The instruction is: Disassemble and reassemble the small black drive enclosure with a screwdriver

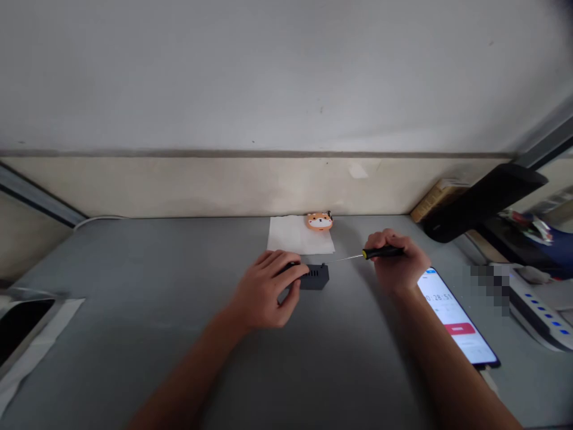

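On the grey table [147, 298] lies a small dark box with slots [317, 279]. My left hand [271, 289] is closed around its left end and hides that part. My right hand [398, 260] grips a screwdriver [380, 252] by its black handle with a yellow collar. The thin shaft points left, and its tip reaches the upper right edge of the box, close to a small dark piece there. Whether the tip touches that piece I cannot tell.
Behind the box lies white paper [286, 234] with an orange animal-faced case [319, 221] on it. A lit phone [461, 322] lies beside my right forearm. Farther right are a power strip [539, 307], a black cylindrical object [486, 200] and a box-like block [439, 197].
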Available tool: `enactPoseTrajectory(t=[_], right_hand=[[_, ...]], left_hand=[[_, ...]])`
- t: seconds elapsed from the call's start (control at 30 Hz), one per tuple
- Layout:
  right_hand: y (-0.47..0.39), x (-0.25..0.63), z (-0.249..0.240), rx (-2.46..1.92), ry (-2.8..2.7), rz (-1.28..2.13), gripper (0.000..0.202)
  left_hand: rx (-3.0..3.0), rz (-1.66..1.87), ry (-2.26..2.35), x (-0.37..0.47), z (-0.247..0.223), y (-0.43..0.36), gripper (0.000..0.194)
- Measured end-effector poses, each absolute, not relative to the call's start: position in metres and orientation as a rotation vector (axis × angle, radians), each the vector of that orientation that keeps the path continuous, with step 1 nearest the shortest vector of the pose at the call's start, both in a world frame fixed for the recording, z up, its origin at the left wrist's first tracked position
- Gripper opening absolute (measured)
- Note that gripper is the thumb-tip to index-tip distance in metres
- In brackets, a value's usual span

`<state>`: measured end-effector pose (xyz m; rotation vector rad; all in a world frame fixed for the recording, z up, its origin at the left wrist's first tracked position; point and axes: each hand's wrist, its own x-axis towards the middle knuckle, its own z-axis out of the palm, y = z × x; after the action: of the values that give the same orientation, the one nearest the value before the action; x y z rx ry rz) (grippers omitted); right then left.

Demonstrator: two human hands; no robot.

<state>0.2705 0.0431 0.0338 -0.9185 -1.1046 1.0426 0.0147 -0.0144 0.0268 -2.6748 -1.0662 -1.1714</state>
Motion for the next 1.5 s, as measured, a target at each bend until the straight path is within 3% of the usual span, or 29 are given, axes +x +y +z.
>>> enactPoseTrajectory(t=[0.33, 1.17, 1.5], right_hand=[[0.044, 0.269, 0.032, -0.834, -1.001, 1.051, 0.021], [0.043, 0.269, 0.033, -0.825, -0.997, 1.079, 0.02], [0.042, 0.269, 0.032, -0.819, -0.997, 1.08, 0.02]], left_hand=[[-2.666, -1.048, -1.049, 0.021, 0.023, -0.017, 0.031], [-2.637, -1.065, -1.051, 0.026, 0.019, -0.016, 0.025], [-2.655, -0.984, -1.044, 0.024, 0.016, -0.016, 0.035]])
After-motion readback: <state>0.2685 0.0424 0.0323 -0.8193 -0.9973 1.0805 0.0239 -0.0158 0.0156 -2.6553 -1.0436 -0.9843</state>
